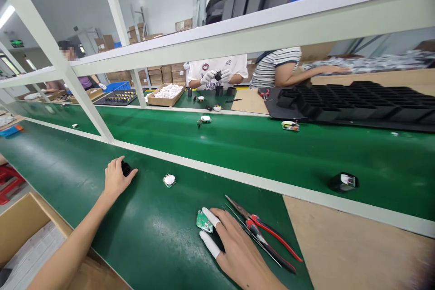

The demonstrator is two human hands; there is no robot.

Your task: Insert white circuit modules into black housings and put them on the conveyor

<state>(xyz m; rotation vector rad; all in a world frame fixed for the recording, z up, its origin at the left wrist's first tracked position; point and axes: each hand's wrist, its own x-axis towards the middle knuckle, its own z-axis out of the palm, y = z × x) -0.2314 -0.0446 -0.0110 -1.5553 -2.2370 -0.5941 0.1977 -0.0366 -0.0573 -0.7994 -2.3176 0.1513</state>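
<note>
My left hand curls around a small black plastic housing, its thumb on the near side. Part of the housing is hidden by the fingers. White finger cots cover the thumb and index finger of my right hand, which are spread apart. The index fingertip overlaps the edge of a green circuit board; whether it presses on it I cannot tell. Between the hands lies another small board with a white round part. Red-and-black long-nose pliers and thin metal tweezers lie beside my right hand.
A white rail separates my green bench from the green conveyor belt, which carries a black housing and several boards. Beyond are black housings on a tray, a box of white parts and co-workers. An open carton stands lower left.
</note>
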